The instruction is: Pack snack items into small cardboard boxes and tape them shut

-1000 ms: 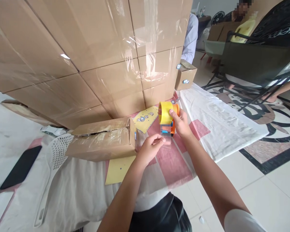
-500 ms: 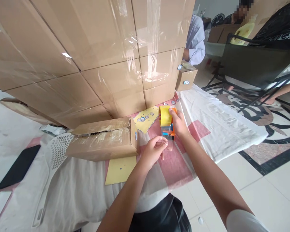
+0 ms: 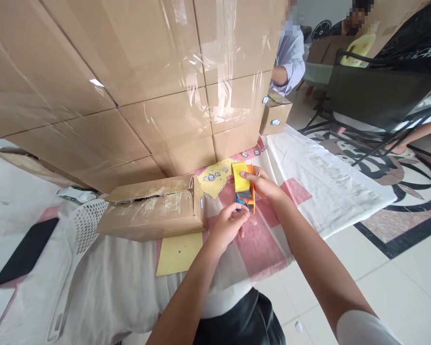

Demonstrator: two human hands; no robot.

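The right hand point(image 3: 264, 184) is clamped over the orange plastic tape dispenser carrying a yellow roll of clear packing tape point(image 3: 243, 186). A second ago the dispenser stood higher and more upright; it now sits lower and tilted toward the person, close above the worktop's pink-and-white cloth cover point(image 3: 330, 182). The left hand point(image 3: 230, 224) has closed in as well: its fingertips are pinched together at the dispenser's lower end, apparently on the free tape end, though the clear film itself is too faint to confirm. The judgement is that the tape end is being handled at the cutter rather than drawn out.

The dispenser lies just right of the small brown cardboard box point(image 3: 153, 208), which rests on its side with glossy, wrinkled tape over a ragged top seam. Behind that box rises a wall of stacked cardboard cartons point(image 3: 136, 72) wrapped in shiny film. In front of it lies a flat yellow paper sheet point(image 3: 177, 253); to its left, a white perforated plastic scoop point(image 3: 84, 225) and a black phone point(image 3: 25, 251).
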